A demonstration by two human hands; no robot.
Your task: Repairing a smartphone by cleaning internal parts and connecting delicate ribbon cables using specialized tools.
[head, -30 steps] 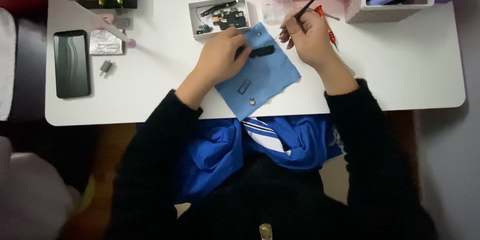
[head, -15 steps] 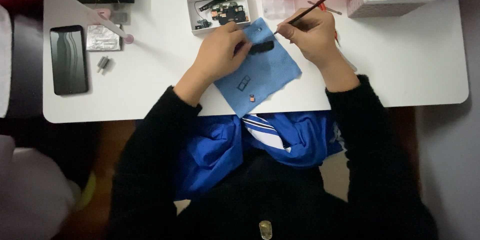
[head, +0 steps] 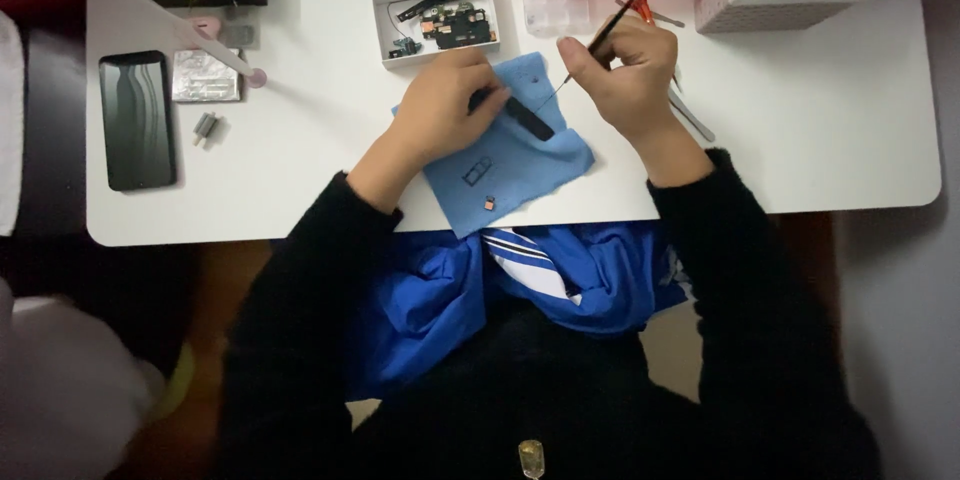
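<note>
My left hand (head: 440, 110) pinches a small flat black strip-shaped part (head: 522, 117) down on the blue square cloth (head: 510, 165). My right hand (head: 625, 80) grips a thin black rod tool (head: 605, 32), tip near the strip. Risk, I'd judge: a tool slip flicks the tiny loose parts (head: 478, 172) off the cloth's edge.

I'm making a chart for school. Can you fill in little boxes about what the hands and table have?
left hand: pins a small black strip on the blue cloth
right hand: holds a thin black tool, tip pointing down at the cloth
behind cloth: white tray of small parts
table's left side: dark phone, silver packet
surface: white table
</note>
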